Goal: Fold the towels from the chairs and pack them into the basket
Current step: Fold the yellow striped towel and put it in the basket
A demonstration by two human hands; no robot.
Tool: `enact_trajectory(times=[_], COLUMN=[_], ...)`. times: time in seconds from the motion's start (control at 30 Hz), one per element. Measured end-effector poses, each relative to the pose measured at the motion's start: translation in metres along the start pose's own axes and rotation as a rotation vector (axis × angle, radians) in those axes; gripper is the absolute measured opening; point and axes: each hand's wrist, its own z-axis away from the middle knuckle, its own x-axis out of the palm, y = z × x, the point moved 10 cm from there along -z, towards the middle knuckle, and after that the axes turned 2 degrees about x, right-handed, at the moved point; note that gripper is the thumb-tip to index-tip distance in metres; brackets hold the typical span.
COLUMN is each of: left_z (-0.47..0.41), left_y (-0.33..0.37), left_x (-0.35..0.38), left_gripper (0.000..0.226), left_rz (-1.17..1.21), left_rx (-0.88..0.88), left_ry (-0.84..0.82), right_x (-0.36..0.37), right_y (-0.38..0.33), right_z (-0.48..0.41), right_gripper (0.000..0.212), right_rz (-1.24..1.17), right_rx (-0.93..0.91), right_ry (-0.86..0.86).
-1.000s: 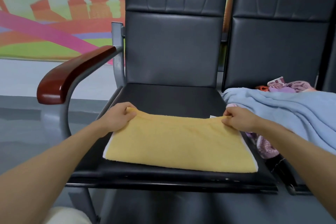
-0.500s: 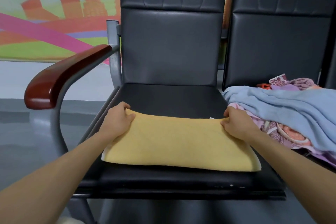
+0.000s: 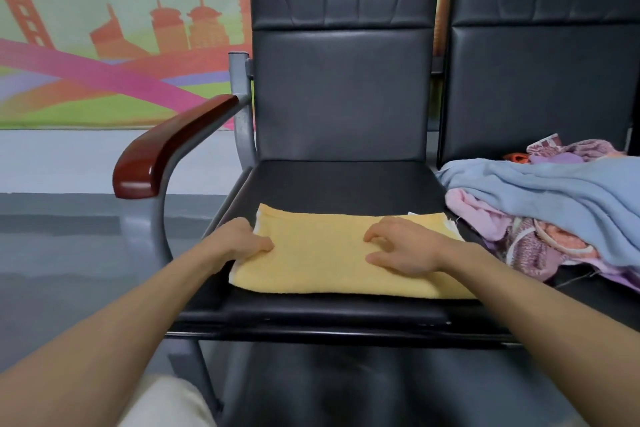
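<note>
A yellow towel (image 3: 322, 263) lies folded into a flat, wide rectangle on the front half of the black seat (image 3: 339, 184), its long fold running along the seat's front edge and its back edge reaching about the seat's middle; a sliver of white shows at its far right corner. The left hand (image 3: 239, 241) is at the towel's left end, over the seat's left side, pinching that edge: the thumb lies on top of the cloth and the fingers curl down round the edge, their tips hidden. The right hand (image 3: 405, 251) rests on top of the towel, right of the seat's middle, fingers spread and loosely arched with only the tips touching the cloth, thumb out to the side, nothing caught between them. Both bare forearms reach in from the seat's front. To the right of the seat, on the next chair (image 3: 540, 80), a blue towel (image 3: 554, 191) is draped over a heap (image 3: 526, 243) of crumpled pink and purple cloths, the heap's edge just beside the seat's right side. Left of the seat a red-brown armrest (image 3: 173, 146) stands on a grey metal frame, and behind it a bright mural (image 3: 104, 62) covers the wall
</note>
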Motion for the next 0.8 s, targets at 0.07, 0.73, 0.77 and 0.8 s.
enact_trajectory(times=[0.07,0.73,0.77,0.8], left_z=[0.006,0.054,0.054,0.054], left_y=[-0.002,0.247,0.251,0.253], left_x=[0.001,0.091,0.108,0.124], left_gripper=[0.036,0.021,0.019,0.014], left_rz=[0.327,0.787,0.715,0.634], left_rx=[-0.072,0.232,0.23,0.224], left_ry=[-0.046,-0.261,-0.288,-0.317], right_x=[-0.009,-0.051,-0.05,-0.049], right_y=[0.0,0.169,0.17,0.17], right_z=[0.003,0.092,0.092,0.092], right_gripper=[0.039,0.019,0.018,0.018], right_rz=[-0.079,-0.891,-0.882,-0.873], right_rx=[-0.001,0.553,0.55,0.545], right_ry=[0.043,0.493,0.474,0.458])
